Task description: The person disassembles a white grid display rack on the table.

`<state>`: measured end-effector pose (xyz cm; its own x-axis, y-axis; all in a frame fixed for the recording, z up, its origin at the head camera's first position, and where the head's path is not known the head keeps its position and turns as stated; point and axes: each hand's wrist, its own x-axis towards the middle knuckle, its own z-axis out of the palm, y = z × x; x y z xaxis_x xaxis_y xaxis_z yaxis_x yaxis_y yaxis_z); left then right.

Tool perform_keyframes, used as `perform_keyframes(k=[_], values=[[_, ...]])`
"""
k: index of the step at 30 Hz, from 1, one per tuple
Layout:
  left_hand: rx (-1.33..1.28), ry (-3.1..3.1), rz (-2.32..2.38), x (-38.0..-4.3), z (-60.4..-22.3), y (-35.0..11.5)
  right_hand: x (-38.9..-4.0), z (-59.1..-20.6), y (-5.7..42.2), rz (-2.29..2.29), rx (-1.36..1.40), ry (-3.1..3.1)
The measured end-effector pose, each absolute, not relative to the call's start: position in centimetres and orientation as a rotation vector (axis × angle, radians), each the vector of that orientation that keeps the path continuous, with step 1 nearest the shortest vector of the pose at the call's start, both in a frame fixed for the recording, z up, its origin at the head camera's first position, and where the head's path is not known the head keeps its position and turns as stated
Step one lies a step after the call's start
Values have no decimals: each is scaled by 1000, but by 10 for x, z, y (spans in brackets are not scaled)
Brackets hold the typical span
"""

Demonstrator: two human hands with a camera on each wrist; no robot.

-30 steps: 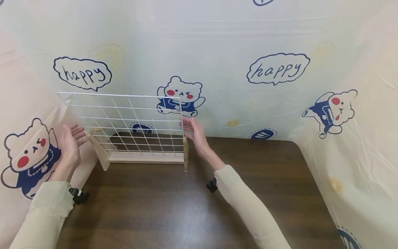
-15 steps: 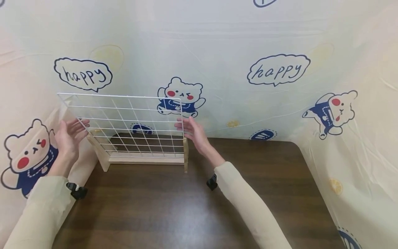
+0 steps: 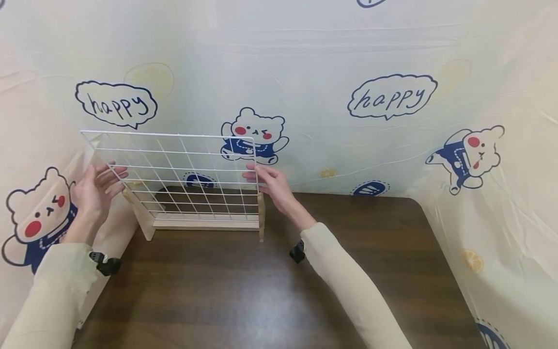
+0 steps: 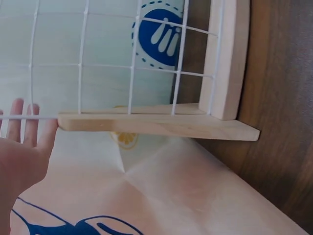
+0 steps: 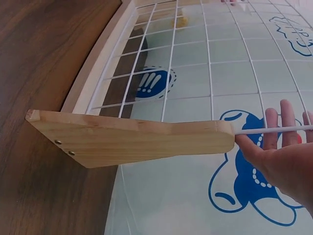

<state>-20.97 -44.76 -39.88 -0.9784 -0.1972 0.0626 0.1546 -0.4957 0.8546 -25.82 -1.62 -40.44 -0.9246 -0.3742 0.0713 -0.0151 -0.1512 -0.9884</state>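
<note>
A white wire grid panel [image 3: 167, 134] stands upright in a pale wooden base [image 3: 205, 224] toward the back left of the table. Wooden end pieces flank it, the left one [image 4: 161, 125] and the right one [image 5: 142, 141]. At the panel's left edge, just above the wood, my left hand [image 3: 93, 191] has its fingers extended past the side wire. My right hand [image 3: 276, 186] is at the opposite edge, thumb near the side wire and fingers stretched behind the panel. Both hands are at or very near the wires; firm contact cannot be told.
The dark brown wooden table [image 3: 261, 291] extends in front of the rack and to its right. A pale cloth [image 3: 305, 72] printed with bears and "happy" bubbles hangs behind and at both sides. Small black devices sit at the left cuff [image 3: 106, 264] and right cuff [image 3: 298, 252].
My left hand has moved right and slightly up, bringing its fingers behind the panel's left edge. My right hand has shifted slightly left to the right edge. The rack stays put.
</note>
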Motion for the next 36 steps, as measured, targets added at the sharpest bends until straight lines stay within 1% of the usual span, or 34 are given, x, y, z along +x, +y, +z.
perform_keyframes(k=[5,12,19,24,27,33,36], values=[[86,-1417,-2692,-213,-393,-456,-261,-403,-17,-2161,-414,1843],[166,-1539,-2648,-216,-387,-461,-262,-403,-17,-2137,-405,1842],[123,-1734,-2671,-217,-381,-470,-264,-401,-15,-2133,-361,1786],[153,-1749,-2701,-219,-379,-471,-265,-401,-13,-2122,-337,1790],[126,-1733,-2729,-221,-378,-473,-265,-399,-13,-2116,-334,1796],[-11,-1720,-2790,-225,-378,-477,-264,-397,-14,-2072,-337,1855],[-9,-1705,-2810,-225,-378,-478,-264,-396,-15,-2055,-349,1880]])
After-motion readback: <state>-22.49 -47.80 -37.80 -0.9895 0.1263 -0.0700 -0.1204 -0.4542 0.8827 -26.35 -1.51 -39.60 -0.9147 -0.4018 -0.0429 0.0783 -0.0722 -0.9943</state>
